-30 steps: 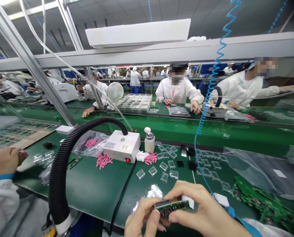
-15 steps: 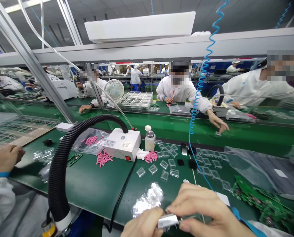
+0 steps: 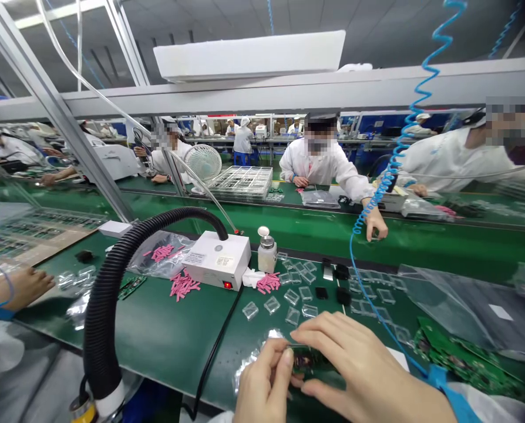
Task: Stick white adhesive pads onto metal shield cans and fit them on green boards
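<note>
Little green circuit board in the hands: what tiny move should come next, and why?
Probably slide it slightly away from the crinkly silver foil, because the left hand and right hand pinch the small green circuit board right beside that foil, and loose clear plastic cases lie close by.

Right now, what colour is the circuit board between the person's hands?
The circuit board looks dark green in the head view, though partly hidden.

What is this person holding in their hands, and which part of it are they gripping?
The left hand and right hand hold a small green circuit board by its opposite ends, partly hiding it.
</note>
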The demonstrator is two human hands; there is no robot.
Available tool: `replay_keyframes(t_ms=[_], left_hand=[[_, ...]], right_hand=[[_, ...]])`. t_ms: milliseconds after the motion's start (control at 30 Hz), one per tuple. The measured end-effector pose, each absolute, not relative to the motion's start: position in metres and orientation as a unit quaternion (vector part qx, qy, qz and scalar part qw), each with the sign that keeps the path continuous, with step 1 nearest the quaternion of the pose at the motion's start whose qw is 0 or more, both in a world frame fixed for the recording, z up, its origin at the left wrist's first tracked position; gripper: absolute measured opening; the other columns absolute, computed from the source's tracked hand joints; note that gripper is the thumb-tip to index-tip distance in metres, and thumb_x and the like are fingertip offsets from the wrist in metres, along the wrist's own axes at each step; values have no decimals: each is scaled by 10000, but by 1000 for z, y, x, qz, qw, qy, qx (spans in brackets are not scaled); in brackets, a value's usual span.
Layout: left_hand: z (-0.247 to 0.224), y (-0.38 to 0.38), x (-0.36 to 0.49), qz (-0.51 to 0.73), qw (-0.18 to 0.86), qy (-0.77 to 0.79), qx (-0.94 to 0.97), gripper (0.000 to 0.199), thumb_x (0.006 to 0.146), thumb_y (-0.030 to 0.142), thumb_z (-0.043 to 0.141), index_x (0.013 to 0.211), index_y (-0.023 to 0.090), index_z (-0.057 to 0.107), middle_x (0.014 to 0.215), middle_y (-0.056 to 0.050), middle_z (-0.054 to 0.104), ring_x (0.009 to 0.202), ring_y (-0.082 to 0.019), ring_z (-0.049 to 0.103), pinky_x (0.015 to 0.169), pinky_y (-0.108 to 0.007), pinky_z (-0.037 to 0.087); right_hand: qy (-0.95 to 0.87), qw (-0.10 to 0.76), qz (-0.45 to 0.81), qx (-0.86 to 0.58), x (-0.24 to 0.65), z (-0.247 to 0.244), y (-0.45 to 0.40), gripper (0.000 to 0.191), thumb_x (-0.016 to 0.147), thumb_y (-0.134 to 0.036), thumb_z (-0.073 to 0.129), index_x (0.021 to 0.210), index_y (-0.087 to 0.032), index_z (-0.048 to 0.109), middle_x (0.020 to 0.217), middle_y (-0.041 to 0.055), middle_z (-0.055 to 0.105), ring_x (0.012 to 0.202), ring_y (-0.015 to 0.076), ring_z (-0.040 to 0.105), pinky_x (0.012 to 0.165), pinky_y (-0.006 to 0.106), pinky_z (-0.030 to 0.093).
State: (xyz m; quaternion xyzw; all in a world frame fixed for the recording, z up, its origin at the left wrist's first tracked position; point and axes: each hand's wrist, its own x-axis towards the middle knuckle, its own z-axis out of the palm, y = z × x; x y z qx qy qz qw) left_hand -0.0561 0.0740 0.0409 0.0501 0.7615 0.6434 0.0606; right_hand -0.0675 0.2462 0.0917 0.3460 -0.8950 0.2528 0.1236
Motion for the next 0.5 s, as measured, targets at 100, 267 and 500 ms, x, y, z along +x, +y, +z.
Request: replay_keyframes(t_ms=[100,267,500], left_hand=[[42,75,-62,642,113,757,42,380,873,468,419,937,126,573,676,-38,619,592,-129,559,510,-209,422],[37,75,-67,652,149,742,35,436,875,483,404,1018,96,542,808,-94,648,657,-144,565,524,-223,433],[33,76,-69,689,146,710,-19,531,888,485,357,1188,63,481,769,-95,640,723,-197,624,562,-268,500]], right_hand=[[-903,113,251,329,-72,79,246,313,760,-209,683,1034,-240,536,1008,-46,552,893,102,506,782,239,388],[-910,101,243,321,-78,68,246,263,758,-227,665,986,-218,535,1010,-34,542,904,116,489,802,255,356],[-916,71,263,295,-85,68,245,218,712,-154,601,917,-193,541,952,-35,550,849,92,492,783,229,347]])
